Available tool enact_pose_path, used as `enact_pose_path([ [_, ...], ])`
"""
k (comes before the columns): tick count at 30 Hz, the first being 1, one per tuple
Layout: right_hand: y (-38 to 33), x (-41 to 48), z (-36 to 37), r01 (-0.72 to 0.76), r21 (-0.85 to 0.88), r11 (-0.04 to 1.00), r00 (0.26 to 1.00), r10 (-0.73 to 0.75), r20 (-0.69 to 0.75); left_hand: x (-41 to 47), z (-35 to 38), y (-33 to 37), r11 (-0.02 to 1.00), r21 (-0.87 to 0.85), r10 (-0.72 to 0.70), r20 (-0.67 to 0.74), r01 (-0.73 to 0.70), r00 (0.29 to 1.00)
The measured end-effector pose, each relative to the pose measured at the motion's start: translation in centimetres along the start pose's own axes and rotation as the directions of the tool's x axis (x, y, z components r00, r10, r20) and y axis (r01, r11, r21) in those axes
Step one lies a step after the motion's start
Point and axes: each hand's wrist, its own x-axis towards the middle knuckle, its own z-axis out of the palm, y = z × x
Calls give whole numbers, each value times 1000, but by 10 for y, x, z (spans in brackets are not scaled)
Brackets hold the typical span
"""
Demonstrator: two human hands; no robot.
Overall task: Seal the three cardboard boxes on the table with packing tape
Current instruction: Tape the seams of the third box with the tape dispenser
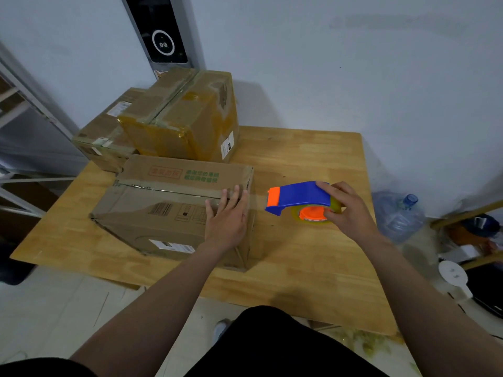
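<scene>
Three cardboard boxes stand on the wooden table [313, 164]. The nearest box [163, 210] has its top flaps closed, with a strip of clear tape along the seam. My left hand [227, 216] lies flat with straight fingers on the right end of that box's top. To the right of the box, my right hand [347, 209] grips a blue and orange tape dispenser [296, 198] holding a roll of clear tape, just above the table. A clear strip of tape runs from the box's right end towards the dispenser. Behind stand a taller taped box [187, 118] and a lower box [106, 134].
A white wall rises behind the table, with a dark panel [163, 34] on it. A metal shelf frame [24, 110] stands at the left. On the floor to the right are a large water bottle [397, 216], a wooden frame and a white object.
</scene>
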Motion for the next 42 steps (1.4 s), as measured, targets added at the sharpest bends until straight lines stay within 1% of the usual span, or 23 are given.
enact_pose_path([
  [3,4,-5,-9,-36,-10,999,999,36,-35,1,0,0,1000,2,-9,-7,9,1000],
  [7,2,-7,-10,-45,-96,994,998,50,47,1,-2,1,1000,-5,-5,4,5,1000],
  [11,-18,3,0,-101,-222,970,983,133,130,3,0,-2,999,29,24,42,-25,999],
  [16,-43,25,17,-149,-279,949,957,209,199,5,-1,0,995,97,27,94,-36,995],
  [19,-53,31,26,-160,-314,936,950,232,209,4,-3,3,994,102,13,115,-25,993],
  [22,-60,31,31,-190,-346,919,945,267,189,4,-8,5,996,93,-7,143,-6,990],
  [25,-56,26,33,-209,-455,866,919,333,211,1,-11,10,992,126,-9,163,-11,987],
  [27,-42,16,34,-263,-494,829,884,412,222,1,-10,9,991,131,1,157,-22,988],
  [29,-25,4,35,-348,-475,808,838,495,228,2,-8,6,994,107,0,139,-15,990],
  [30,-17,0,37,-399,-456,795,804,543,242,3,-7,5,996,93,-1,128,-11,992],
  [32,0,-8,46,-533,-387,752,710,646,279,4,-7,6,998,70,-9,97,2,995],
  [34,14,-12,57,-633,-336,697,611,717,335,4,-6,9,999,38,-34,47,32,998],
  [36,27,-14,69,-687,-324,650,521,752,403,6,-4,9,998,20,-64,41,63,997],
  [38,39,-16,81,-724,-317,613,450,768,456,7,-1,6,997,18,-77,35,77,996],
  [40,48,-17,89,-748,-316,584,416,783,463,8,3,4,997,24,-80,18,80,997],
  [42,56,-17,96,-749,-315,582,424,788,447,8,5,4,997,18,-78,4,78,997],
])
